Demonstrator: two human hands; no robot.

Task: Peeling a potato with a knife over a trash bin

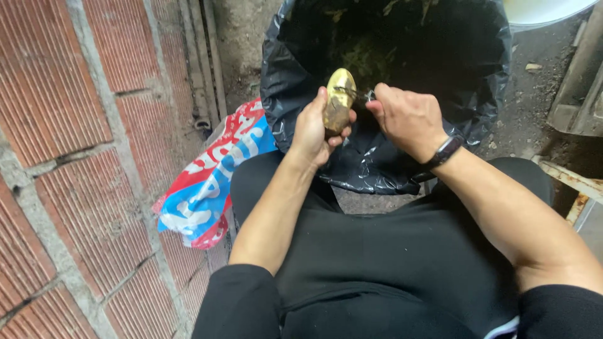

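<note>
Yellow flesh already shows on the upper half of the potato [338, 100], while the lower half is brown with skin. Your left hand [312, 129] holds it upright over the open black bag [295, 88], fingers wrapped tight around the lower part, the thumb lying on the side toward you. Your right hand [407, 117] is closed on a small metal peeler [360, 95], whose blade touches the top of the potato; the fingers are curled together around its handle.

I think the main danger is the left thumb and fingertips. They sit just beside the blade's path, so if the peeler slips on the wet peeled part, it can run into them. The bare flesh is probably slippery, and a looser grip could let the potato fall into the bag among the green scraps, where it becomes dirty. Peel strips may also miss the bag and land on your dark trousers [377, 251] or on the red and blue sack [213, 176] lying near the brick wall [75, 157].
</note>
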